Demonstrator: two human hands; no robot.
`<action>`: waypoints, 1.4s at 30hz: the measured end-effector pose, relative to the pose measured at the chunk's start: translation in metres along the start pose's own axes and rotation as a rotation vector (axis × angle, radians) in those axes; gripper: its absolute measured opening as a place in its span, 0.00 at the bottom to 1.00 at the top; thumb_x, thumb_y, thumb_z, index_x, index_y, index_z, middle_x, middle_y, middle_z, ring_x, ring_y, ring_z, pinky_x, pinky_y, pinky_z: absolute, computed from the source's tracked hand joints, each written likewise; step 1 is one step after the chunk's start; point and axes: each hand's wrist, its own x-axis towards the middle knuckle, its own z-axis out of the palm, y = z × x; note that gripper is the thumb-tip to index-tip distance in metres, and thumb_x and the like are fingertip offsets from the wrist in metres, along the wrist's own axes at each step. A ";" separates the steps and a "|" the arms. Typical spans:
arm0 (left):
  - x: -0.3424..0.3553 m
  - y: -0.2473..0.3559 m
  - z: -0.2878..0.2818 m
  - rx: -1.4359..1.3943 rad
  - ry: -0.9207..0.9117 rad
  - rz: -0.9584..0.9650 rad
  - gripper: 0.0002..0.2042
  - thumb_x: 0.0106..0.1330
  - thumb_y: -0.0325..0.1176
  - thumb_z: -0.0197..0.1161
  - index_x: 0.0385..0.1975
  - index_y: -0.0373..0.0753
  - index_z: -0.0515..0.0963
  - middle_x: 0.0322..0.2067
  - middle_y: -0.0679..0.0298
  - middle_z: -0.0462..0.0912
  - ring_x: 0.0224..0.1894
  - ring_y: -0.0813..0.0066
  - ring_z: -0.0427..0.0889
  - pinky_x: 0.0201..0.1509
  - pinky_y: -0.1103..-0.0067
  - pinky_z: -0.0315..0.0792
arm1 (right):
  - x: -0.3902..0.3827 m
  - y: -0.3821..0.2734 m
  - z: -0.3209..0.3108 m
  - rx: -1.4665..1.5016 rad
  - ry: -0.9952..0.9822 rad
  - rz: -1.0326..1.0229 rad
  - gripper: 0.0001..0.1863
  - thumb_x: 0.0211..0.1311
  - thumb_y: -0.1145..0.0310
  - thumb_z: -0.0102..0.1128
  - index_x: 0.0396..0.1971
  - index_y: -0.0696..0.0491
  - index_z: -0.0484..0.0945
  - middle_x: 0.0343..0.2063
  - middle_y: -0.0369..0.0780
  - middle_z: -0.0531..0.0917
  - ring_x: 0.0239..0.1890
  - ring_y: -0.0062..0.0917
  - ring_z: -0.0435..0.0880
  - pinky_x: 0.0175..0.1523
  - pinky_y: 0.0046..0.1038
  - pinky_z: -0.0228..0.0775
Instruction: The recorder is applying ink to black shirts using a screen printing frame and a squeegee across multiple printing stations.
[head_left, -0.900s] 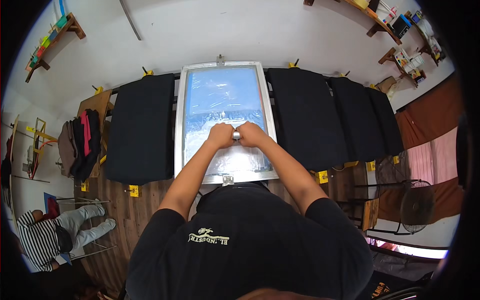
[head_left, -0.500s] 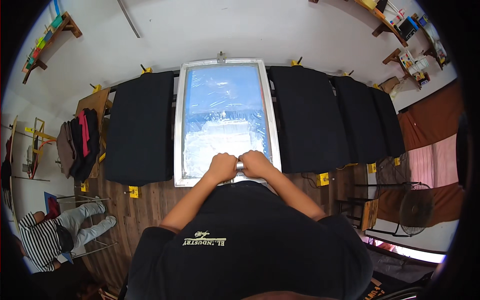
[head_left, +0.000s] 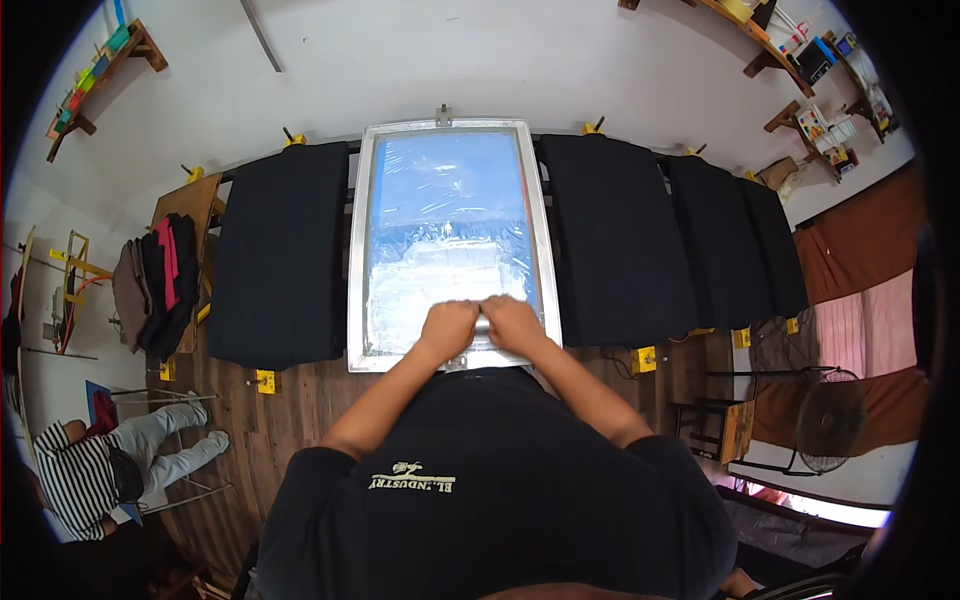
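Observation:
A screen printing frame [head_left: 545, 258] with a silver rim lies in front of me, its mesh [head_left: 450, 180] blue at the far end and smeared white at the near end. Both my hands are closed side by side over the near end of the mesh. My left hand [head_left: 450, 328] and my right hand [head_left: 512, 325] grip what looks like a squeegee [head_left: 482, 327]. Only a small silver piece of it shows between the fists; its blade is hidden beneath them. Whatever lies under the frame cannot be seen.
Black shirts on boards flank the frame, one at left [head_left: 280, 250] and several at right [head_left: 615, 240]. Yellow clamps [head_left: 644, 359] stick out at the board ends. Folded garments [head_left: 165, 285] hang at left. A person in stripes [head_left: 85, 470] is lower left; a fan [head_left: 832, 420] stands right.
My fists have shifted slightly away from me and tipped forward, so less of the silver handle shows between them. The frame and the shirts have stayed in place.

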 end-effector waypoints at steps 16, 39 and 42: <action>0.080 -0.043 -0.032 0.126 -0.190 -0.156 0.08 0.52 0.38 0.66 0.25 0.42 0.86 0.27 0.51 0.87 0.32 0.51 0.88 0.39 0.61 0.82 | 0.090 0.045 -0.020 -0.002 -0.160 0.041 0.07 0.42 0.68 0.66 0.24 0.53 0.82 0.25 0.48 0.85 0.33 0.49 0.85 0.40 0.46 0.77; 0.032 -0.011 -0.019 0.125 -0.118 -0.075 0.05 0.54 0.33 0.64 0.25 0.42 0.85 0.24 0.53 0.85 0.29 0.53 0.86 0.36 0.60 0.79 | 0.044 0.011 -0.022 0.018 -0.156 0.065 0.10 0.46 0.73 0.63 0.31 0.55 0.79 0.31 0.46 0.83 0.39 0.44 0.83 0.43 0.45 0.76; 0.007 -0.004 -0.004 0.089 0.063 0.051 0.03 0.54 0.28 0.61 0.25 0.37 0.80 0.24 0.54 0.84 0.26 0.55 0.85 0.34 0.63 0.78 | 0.010 -0.001 -0.002 0.006 0.000 0.004 0.14 0.46 0.74 0.62 0.36 0.56 0.77 0.34 0.45 0.81 0.41 0.43 0.82 0.43 0.43 0.77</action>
